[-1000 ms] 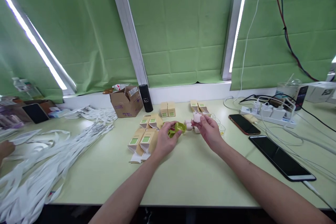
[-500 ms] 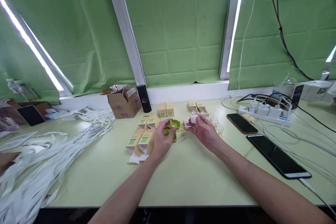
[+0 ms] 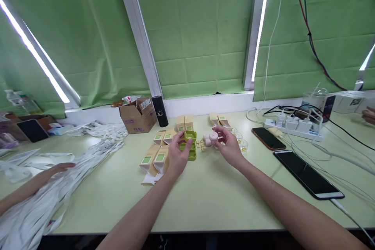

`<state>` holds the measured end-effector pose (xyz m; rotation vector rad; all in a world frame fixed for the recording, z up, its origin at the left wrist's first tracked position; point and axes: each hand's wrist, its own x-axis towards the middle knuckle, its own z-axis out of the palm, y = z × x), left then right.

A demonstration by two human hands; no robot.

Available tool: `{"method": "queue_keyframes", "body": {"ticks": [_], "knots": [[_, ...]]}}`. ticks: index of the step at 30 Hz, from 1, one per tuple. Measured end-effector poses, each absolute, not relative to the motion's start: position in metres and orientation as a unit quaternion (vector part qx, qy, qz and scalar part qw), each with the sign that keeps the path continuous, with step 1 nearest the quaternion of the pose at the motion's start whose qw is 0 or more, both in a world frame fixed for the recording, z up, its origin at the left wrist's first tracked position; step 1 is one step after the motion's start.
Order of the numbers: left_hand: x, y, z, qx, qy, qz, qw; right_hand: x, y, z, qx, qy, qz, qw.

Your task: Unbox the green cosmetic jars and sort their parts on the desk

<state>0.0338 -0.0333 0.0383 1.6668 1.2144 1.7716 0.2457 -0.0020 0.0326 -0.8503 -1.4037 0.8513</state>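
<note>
My left hand (image 3: 178, 154) is closed on a green piece (image 3: 190, 136) at the middle of the table. Other green compartments (image 3: 192, 154) show just beside and below its fingers. My right hand (image 3: 228, 144) pinches a small pale pink round piece (image 3: 213, 136) between its fingertips. More pale pink pieces (image 3: 207, 141) lie by those fingertips. Between the hands are several tiny yellow pieces (image 3: 200, 145). Clear cups with yellow bits (image 3: 243, 145) sit just behind my right hand, partly hidden by it.
Small kraft boxes (image 3: 148, 159) stand left of my left hand. Behind are a cardboard box (image 3: 137, 118) and black cylinder (image 3: 160, 111). White straps (image 3: 73, 179) with a person's hand (image 3: 58, 168) lie left; phones (image 3: 307, 174), a power strip (image 3: 295, 128) and another hand (image 3: 369, 115) are right.
The green piece in my left hand has moved slightly left. My right hand has turned its pink piece. Other people's hands have appeared at the far left and far right.
</note>
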Motion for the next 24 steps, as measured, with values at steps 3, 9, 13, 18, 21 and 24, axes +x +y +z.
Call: {"method": "queue_keyframes", "body": {"ticks": [3,9,13,18,21,24], "knots": [[0.036,-0.034,0.051,0.581,0.419,0.658,0.233,0.252,0.002,0.028,-0.402,-0.688,0.206,0.568],[0.041,-0.028,0.070,0.576,0.396,0.671,0.245,0.253,0.003,0.016,-0.394,-0.818,-0.003,0.418],[0.044,-0.015,0.074,0.546,0.388,0.688,0.278,0.250,0.004,0.012,-0.405,-0.847,-0.056,0.340],[0.051,-0.004,0.072,0.499,0.373,0.713,0.322,0.250,0.007,0.010,-0.413,-0.861,-0.100,0.280],[0.053,-0.003,0.064,0.492,0.371,0.714,0.333,0.250,0.006,0.012,-0.418,-0.864,-0.118,0.255],[0.053,-0.004,0.055,0.495,0.368,0.705,0.350,0.248,0.004,0.013,-0.418,-0.867,-0.125,0.241]]}}
